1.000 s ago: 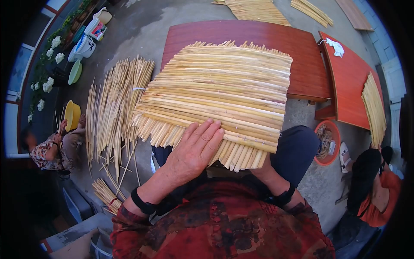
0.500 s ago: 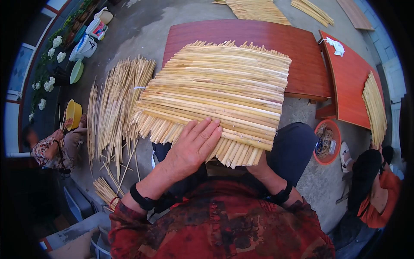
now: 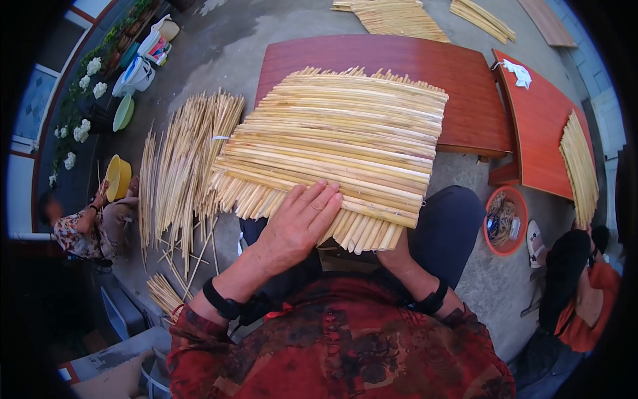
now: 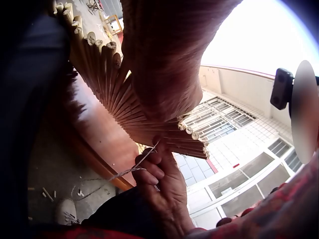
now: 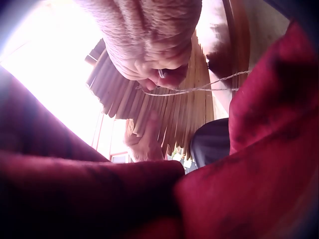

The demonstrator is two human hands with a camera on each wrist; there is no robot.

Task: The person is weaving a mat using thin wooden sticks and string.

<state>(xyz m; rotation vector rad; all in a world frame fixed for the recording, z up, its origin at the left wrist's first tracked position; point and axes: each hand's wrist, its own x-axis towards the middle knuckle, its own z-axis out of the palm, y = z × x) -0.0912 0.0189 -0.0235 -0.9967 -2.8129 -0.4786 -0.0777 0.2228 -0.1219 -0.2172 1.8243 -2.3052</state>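
Observation:
A wide mat of pale reeds (image 3: pixel 345 139) lies over the lap and the near part of a dark red table, a lower layer of cut ends showing at its near edge. The left hand (image 3: pixel 292 226) rests its straight fingers on top near that edge; in the right wrist view the thumb of this left hand (image 5: pixel 145 144) lies against the underside. The right hand (image 3: pixel 399 256) is under the near right corner, mostly hidden from above. In the left wrist view the right hand (image 4: pixel 167 186) has curled fingers holding thin twine (image 4: pixel 130 172) close beneath the reeds.
Loose reeds (image 3: pixel 189 159) stand at the left, with a smaller bundle (image 3: pixel 165 296) nearer. Beyond the mat is the dark red table (image 3: pixel 379 53); an orange-red table (image 3: pixel 538 133) stands right. An orange basin (image 3: pixel 506 247) holds twine. People sit at both sides.
The mat's near right corner and the right hand have shifted slightly away from the body. The left hand keeps its place on the mat; the head view has turned a little.

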